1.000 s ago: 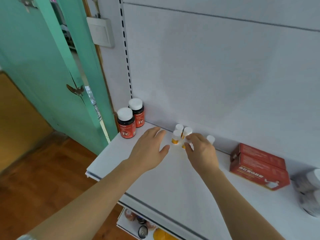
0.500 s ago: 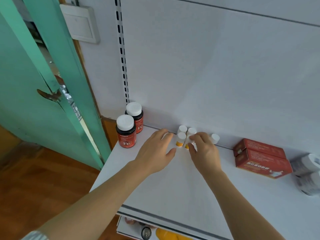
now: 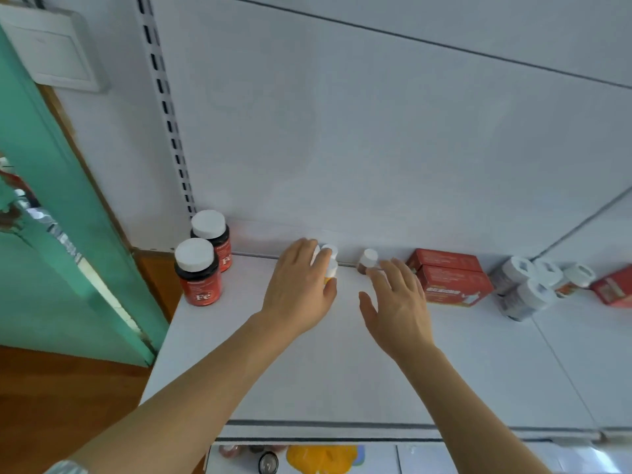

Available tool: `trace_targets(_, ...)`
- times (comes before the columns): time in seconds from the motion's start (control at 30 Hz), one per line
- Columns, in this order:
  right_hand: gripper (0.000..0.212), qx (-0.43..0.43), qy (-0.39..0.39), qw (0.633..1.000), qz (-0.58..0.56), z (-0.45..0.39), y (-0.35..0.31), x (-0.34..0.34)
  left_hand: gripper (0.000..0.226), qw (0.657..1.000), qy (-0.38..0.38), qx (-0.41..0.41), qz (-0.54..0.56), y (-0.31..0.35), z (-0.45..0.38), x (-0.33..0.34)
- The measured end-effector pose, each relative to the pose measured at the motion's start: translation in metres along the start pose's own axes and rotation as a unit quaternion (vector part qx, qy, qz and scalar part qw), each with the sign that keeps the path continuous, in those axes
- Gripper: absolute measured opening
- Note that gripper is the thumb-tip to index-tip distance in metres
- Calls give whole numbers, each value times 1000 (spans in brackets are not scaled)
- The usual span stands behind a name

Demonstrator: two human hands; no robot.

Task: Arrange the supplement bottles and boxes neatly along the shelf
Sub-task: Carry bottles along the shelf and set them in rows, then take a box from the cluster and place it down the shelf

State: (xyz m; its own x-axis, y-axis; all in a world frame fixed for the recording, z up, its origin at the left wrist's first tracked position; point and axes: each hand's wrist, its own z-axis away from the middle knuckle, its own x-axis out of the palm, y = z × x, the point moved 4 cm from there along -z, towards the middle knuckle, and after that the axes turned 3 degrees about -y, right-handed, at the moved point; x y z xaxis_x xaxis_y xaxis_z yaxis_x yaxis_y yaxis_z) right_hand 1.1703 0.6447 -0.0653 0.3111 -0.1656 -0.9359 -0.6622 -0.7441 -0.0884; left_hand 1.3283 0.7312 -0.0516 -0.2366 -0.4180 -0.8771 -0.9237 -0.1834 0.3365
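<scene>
Your right hand [image 3: 396, 299] has let go of the small bottles and drawn back, fingers spread and holding nothing.
Your left hand [image 3: 301, 285] now curls round the small white-capped bottles [image 3: 330, 258] near the back of the shelf [image 3: 342, 378]; one lone bottle [image 3: 368, 260] stands apart, beside the red boxes [image 3: 451, 278].

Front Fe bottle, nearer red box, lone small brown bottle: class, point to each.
Front Fe bottle [image 3: 199, 285]: head view, red label.
Nearer red box [image 3: 455, 285]: head view, front face.
Lone small brown bottle [image 3: 369, 257]: head view, white cap.
</scene>
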Motion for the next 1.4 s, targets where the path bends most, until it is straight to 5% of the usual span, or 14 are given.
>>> trace_targets(0.43, 62, 167, -3, 984, 57, 119, 144, -92, 54, 991, -54, 122, -5, 200, -19, 42)
trace_targets(0.83, 72, 302, -52, 949, 74, 278, 361, -185, 63, 973, -107, 204, 13, 471, -15, 138)
trace_targets(1.4, 68, 472, -12, 871, 140, 379, 664, -282, 61, 907, -172, 373, 88, 821, -117, 292)
